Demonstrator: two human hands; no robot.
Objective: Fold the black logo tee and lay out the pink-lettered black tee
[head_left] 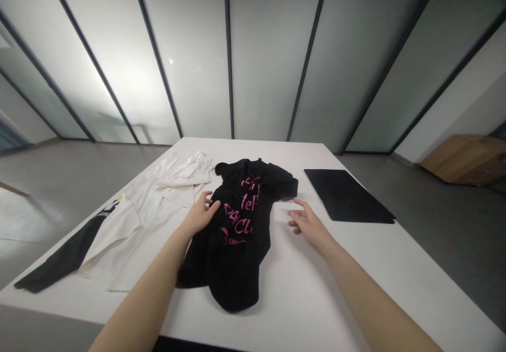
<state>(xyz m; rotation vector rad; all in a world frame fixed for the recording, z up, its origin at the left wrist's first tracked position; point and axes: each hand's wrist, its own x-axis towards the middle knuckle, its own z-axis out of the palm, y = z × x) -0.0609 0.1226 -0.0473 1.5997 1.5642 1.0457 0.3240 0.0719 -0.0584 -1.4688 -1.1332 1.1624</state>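
Note:
A black T-shirt (237,267) with pink lettering lies rumpled on the white table, its neck end away from me and its hem towards me. At its left edge is my left hand (203,212), fingers apart and touching or just above the cloth; I cannot tell which. My right hand (306,221) hovers over bare tabletop just right of the shirt's right sleeve (286,187). Its fingers are slightly bent and apart, with nothing in them.
White garments (158,204) lie crumpled on the left of the table (300,299), with a dark garment (67,252) partly under them. A flat black folded cloth or board (348,196) lies to the right. Frosted glass panels (264,51) stand behind. A wooden piece (466,159) is on the floor.

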